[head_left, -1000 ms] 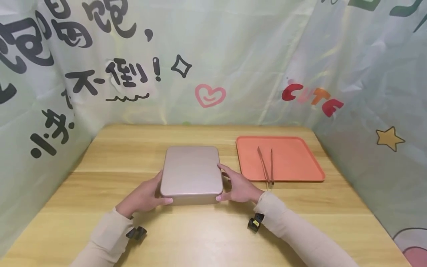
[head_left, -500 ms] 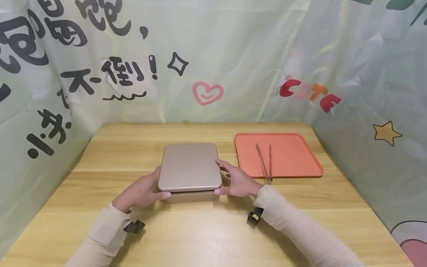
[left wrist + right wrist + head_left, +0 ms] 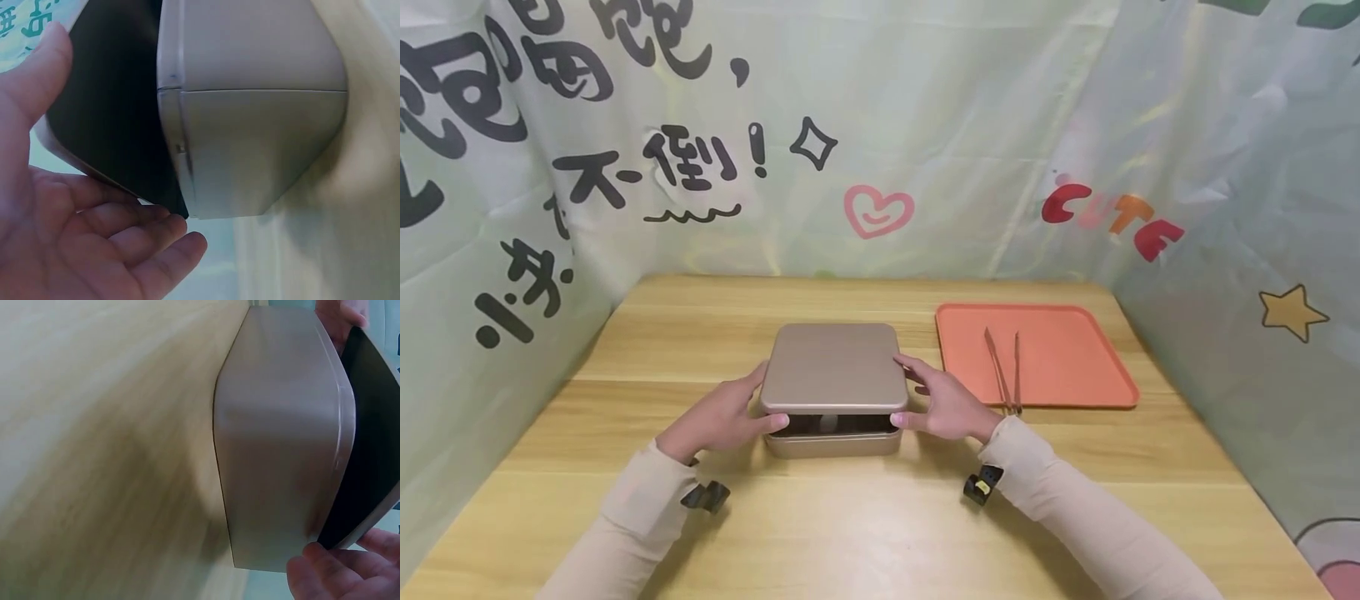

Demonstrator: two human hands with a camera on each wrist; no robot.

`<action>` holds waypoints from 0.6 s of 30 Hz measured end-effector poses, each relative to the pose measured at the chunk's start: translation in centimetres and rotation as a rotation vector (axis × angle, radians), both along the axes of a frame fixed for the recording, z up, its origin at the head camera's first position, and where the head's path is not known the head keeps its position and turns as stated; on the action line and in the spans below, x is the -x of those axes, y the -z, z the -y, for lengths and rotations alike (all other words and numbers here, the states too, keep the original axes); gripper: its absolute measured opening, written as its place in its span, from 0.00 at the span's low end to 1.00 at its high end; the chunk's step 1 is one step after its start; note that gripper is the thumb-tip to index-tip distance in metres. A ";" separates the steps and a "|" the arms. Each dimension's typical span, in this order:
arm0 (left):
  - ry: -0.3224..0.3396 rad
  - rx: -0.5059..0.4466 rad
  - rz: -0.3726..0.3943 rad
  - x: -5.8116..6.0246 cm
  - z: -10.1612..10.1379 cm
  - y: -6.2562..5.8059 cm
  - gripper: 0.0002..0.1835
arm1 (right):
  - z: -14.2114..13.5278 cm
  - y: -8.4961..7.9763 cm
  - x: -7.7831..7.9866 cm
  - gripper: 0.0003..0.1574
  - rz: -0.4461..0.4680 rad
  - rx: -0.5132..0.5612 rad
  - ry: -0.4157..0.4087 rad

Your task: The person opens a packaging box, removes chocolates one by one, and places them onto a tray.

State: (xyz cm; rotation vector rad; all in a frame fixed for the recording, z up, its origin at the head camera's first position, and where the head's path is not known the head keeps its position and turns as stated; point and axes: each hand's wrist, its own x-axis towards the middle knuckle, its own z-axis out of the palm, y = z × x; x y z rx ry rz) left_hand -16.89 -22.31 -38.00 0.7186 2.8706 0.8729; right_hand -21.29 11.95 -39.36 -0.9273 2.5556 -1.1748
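A brownish metal tin (image 3: pixel 835 447) with rounded corners stands on the table. Its lid (image 3: pixel 837 367) is tilted up at the front, leaving a dark gap; the back edge still sits low. Through that gap a small pale thing (image 3: pixel 828 423) shows, too little of it to name. My left hand (image 3: pixel 722 418) holds the lid's left side, thumb at the front corner. On the right side my right hand (image 3: pixel 947 407) grips the lid likewise. The left wrist view shows the lid's dark underside (image 3: pixel 112 106); the tin's side wall (image 3: pixel 281 437) fills the right wrist view.
An orange-pink tray (image 3: pixel 1075 367) lies to the right. Slim metal tongs (image 3: pixel 1017 375) rest on it, their joined end over its front edge. A printed cloth (image 3: pixel 955 125) rises behind and beside the wooden table (image 3: pixel 850 533).
Both hands have raised the lid's front edge, first a thin slit, now a wider gap showing the dark inside. The tin's lower part, tray and tongs stay in place.
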 end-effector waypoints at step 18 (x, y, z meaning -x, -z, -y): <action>0.027 -0.152 -0.073 2.2 -0.3 -0.8 0.42 | 0.3 -1.6 1.4 0.43 -0.078 0.177 -0.007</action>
